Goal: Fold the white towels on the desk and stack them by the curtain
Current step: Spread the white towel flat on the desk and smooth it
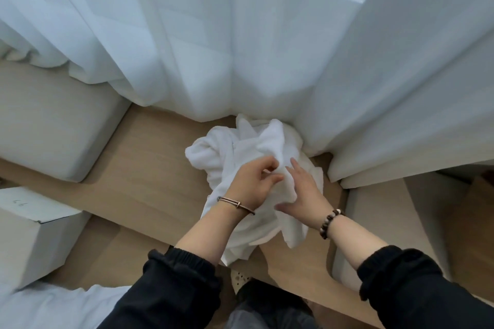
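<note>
Faint pencilled marks (20, 202) atop the white box (34, 224), not legible

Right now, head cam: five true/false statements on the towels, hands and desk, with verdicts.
1. The towels lie in a crumpled heap. True.
2. Both hands are clear of the cloth. False: the left hand pinches a fold, and the right hand rests on the heap with straight fingers.
3. The heap lies against the curtain. True.
4. Beads are worn on the left wrist. False: the beaded bracelet is on the right wrist; the left wears a metal bangle.
5. A folded stack already stands by the curtain. False: the desk shows only the heap.
</note>
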Demonstrator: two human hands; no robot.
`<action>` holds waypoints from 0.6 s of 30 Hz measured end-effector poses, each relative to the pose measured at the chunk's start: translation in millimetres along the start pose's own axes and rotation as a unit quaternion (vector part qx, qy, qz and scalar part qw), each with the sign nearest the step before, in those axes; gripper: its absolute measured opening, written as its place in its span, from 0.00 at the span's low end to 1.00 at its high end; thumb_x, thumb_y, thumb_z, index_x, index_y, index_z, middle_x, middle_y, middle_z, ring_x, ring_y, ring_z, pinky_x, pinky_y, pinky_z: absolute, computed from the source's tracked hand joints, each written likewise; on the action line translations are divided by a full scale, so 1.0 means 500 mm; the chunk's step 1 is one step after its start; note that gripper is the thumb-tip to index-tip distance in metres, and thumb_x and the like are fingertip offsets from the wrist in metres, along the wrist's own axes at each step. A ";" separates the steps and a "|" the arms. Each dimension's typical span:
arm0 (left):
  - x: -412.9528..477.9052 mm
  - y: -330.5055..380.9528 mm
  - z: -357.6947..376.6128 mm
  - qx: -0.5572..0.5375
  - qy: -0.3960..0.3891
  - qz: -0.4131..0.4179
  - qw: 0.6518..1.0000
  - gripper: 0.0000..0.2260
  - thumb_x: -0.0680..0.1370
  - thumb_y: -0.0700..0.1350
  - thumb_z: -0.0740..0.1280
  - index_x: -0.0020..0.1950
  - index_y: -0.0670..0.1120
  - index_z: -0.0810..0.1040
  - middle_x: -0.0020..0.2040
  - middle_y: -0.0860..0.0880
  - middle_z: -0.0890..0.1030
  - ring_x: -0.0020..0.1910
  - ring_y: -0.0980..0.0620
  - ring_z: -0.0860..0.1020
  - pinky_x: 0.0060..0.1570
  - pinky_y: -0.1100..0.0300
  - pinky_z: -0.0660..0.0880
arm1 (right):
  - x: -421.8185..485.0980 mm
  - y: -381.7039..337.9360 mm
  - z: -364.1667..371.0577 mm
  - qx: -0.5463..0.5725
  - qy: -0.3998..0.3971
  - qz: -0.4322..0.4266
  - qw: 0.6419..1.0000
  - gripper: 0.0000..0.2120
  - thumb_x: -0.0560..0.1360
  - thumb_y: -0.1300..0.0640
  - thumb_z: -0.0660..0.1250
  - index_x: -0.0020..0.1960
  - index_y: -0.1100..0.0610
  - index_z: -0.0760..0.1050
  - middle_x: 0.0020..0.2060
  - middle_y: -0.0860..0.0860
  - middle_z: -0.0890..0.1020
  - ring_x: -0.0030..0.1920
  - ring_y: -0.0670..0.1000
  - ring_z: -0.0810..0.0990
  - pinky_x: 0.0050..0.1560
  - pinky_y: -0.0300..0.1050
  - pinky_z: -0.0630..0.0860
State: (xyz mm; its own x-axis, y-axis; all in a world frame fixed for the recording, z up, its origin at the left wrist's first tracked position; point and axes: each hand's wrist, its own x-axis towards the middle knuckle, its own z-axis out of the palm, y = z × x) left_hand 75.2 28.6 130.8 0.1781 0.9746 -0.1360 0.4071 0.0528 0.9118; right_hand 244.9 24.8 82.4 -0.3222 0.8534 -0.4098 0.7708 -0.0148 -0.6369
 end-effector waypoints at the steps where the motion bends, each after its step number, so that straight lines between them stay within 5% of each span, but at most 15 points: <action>1: 0.001 0.008 -0.003 -0.006 0.011 -0.003 1.000 0.10 0.73 0.35 0.69 0.38 0.46 0.71 0.35 0.55 0.70 0.37 0.54 0.70 0.43 0.60 0.70 | 0.001 -0.003 -0.008 0.048 0.033 0.006 0.998 0.25 0.70 0.52 0.73 0.65 0.49 0.71 0.72 0.50 0.66 0.75 0.46 0.55 0.69 0.39 0.58; 3: -0.002 0.012 -0.009 -0.023 0.038 -0.017 0.999 0.10 0.72 0.34 0.71 0.39 0.46 0.73 0.40 0.54 0.72 0.43 0.53 0.72 0.47 0.59 0.70 | -0.003 -0.013 -0.027 0.127 0.081 0.043 0.988 0.08 0.75 0.59 0.67 0.52 0.50 0.78 0.55 0.46 0.78 0.59 0.47 0.74 0.52 0.30 0.66; 5: -0.011 0.011 -0.015 -0.017 0.056 -0.028 0.998 0.09 0.72 0.36 0.72 0.44 0.47 0.75 0.49 0.53 0.74 0.51 0.54 0.73 0.54 0.61 0.69 | -0.012 -0.021 -0.050 0.119 0.103 0.044 0.987 0.08 0.75 0.62 0.65 0.40 0.52 0.75 0.37 0.49 0.78 0.39 0.50 0.75 0.37 0.36 0.67; 9: -0.006 0.031 -0.016 -0.029 0.028 -0.045 0.998 0.32 0.69 0.43 0.76 0.67 0.58 0.64 0.65 0.57 0.67 0.64 0.60 0.65 0.63 0.65 0.65 | -0.040 -0.050 -0.123 0.075 0.114 0.005 0.991 0.05 0.73 0.67 0.63 0.38 0.63 0.72 0.35 0.59 0.78 0.39 0.59 0.75 0.36 0.48 0.68; 11: 0.016 0.056 -0.013 -0.005 -0.022 -0.018 1.000 0.36 0.69 0.44 0.76 0.72 0.55 0.62 0.69 0.54 0.67 0.68 0.57 0.64 0.67 0.61 0.63 | -0.055 -0.071 -0.168 0.059 0.119 -0.034 0.991 0.06 0.72 0.68 0.65 0.37 0.62 0.74 0.34 0.58 0.79 0.39 0.58 0.77 0.38 0.49 0.70; 13: 0.037 0.087 -0.008 0.011 -0.068 0.011 0.998 0.29 0.70 0.44 0.76 0.68 0.53 0.69 0.65 0.51 0.73 0.65 0.53 0.69 0.65 0.60 0.66 | -0.070 -0.093 -0.209 0.058 0.140 -0.060 0.987 0.09 0.72 0.69 0.65 0.36 0.58 0.75 0.33 0.53 0.79 0.38 0.55 0.77 0.38 0.49 0.70; 15: 0.050 0.124 -0.003 -0.008 -0.085 0.004 0.996 0.17 0.72 0.44 0.74 0.55 0.59 0.73 0.52 0.57 0.77 0.52 0.60 0.75 0.51 0.71 0.70 | -0.082 -0.107 -0.241 0.065 0.180 -0.059 0.980 0.14 0.71 0.69 0.65 0.33 0.54 0.73 0.29 0.49 0.76 0.35 0.53 0.74 0.35 0.47 0.67; 18: 0.069 0.163 0.007 0.001 -0.029 0.004 1.000 0.07 0.75 0.42 0.70 0.42 0.53 0.74 0.39 0.56 0.78 0.41 0.55 0.75 0.39 0.66 0.70 | -0.100 -0.118 -0.272 0.131 0.248 -0.044 0.959 0.06 0.70 0.67 0.69 0.36 0.61 0.76 0.31 0.56 0.77 0.35 0.51 0.73 0.34 0.45 0.66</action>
State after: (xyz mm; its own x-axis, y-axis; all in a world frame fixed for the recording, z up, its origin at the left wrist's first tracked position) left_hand 117.5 65.7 199.3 0.2332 0.9606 -0.1511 0.4064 0.0449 0.9126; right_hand 290.2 53.9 229.0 -0.0280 0.9992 -0.0269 0.5677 -0.0062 -0.8232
